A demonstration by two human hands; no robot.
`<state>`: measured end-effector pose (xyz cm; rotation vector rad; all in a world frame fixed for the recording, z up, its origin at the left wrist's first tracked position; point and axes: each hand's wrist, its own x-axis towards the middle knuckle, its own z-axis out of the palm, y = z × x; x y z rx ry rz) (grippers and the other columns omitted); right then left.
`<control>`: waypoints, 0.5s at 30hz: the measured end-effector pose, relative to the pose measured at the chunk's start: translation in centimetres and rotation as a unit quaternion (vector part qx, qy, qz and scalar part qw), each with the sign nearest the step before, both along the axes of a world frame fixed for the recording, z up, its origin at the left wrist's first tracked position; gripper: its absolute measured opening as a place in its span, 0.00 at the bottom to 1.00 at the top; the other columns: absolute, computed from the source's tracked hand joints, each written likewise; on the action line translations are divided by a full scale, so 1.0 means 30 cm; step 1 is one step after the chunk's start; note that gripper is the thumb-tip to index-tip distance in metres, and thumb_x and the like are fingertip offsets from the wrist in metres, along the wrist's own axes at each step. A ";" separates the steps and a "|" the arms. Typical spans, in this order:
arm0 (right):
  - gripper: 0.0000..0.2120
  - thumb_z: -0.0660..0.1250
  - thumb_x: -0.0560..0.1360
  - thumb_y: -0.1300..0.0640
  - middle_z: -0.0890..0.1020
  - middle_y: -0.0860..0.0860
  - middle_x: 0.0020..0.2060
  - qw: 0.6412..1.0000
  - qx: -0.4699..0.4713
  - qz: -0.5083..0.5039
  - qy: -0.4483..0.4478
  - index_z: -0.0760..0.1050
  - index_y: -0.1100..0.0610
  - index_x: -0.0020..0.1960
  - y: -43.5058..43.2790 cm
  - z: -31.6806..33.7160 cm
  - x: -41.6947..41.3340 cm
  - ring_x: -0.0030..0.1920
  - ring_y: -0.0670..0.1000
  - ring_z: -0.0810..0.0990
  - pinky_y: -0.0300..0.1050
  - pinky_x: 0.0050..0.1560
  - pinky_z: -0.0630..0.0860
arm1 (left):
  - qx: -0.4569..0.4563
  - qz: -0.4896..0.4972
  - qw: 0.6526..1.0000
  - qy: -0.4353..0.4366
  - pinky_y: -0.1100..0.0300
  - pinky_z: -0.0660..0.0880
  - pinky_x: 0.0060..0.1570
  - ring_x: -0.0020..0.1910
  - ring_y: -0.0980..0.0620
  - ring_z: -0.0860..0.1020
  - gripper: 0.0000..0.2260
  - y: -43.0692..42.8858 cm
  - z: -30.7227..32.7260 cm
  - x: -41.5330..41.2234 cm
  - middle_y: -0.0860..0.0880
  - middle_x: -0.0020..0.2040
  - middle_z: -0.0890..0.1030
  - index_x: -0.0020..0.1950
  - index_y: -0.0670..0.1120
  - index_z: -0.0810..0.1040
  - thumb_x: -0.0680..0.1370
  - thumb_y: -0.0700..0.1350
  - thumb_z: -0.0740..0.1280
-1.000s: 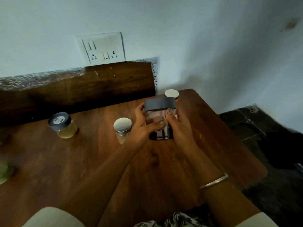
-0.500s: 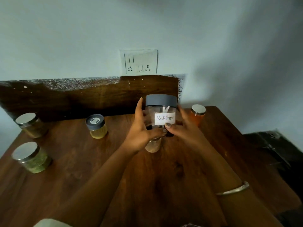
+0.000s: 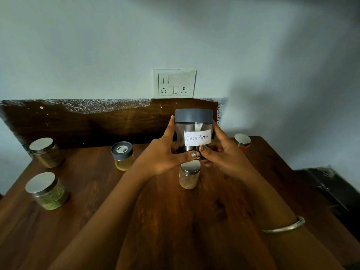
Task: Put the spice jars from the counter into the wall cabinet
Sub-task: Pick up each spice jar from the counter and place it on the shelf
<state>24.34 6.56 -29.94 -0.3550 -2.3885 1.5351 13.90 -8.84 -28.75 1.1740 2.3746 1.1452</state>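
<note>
Both hands hold up a clear jar with a grey lid and a white label reading "Black Pepper" (image 3: 194, 131), lifted above the wooden counter (image 3: 175, 221). My left hand (image 3: 165, 152) grips its left side and my right hand (image 3: 224, 154) its right side. Below it stands a small silver-lidded jar of brown spice (image 3: 189, 175). A grey-lidded jar of yellow spice (image 3: 123, 155) stands to the left. Two silver-lidded jars sit at the far left, one golden (image 3: 45, 152) and one green (image 3: 47, 190). An orange jar with a silver lid (image 3: 242, 142) peeks out behind my right hand. No wall cabinet is in view.
A dark wooden backsplash (image 3: 97, 125) runs along the counter's back edge, with a white switch and socket plate (image 3: 174, 83) on the pale wall above. The counter ends at the right, where a dark floor and a black object (image 3: 327, 184) lie below.
The pepper jar has been raised off the counter and turned so its label faces me. The view has swung left and up, bringing the two far-left jars into sight.
</note>
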 end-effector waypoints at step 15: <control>0.47 0.71 0.72 0.53 0.71 0.46 0.70 0.991 0.124 -0.031 0.025 0.39 0.38 0.75 -0.087 0.246 -0.117 0.63 0.49 0.76 0.47 0.62 0.75 | 0.066 0.009 0.983 0.170 0.57 0.76 0.56 0.55 0.49 0.80 0.46 -0.068 0.180 -0.158 0.48 0.65 0.78 0.78 0.53 0.39 0.72 0.59 0.68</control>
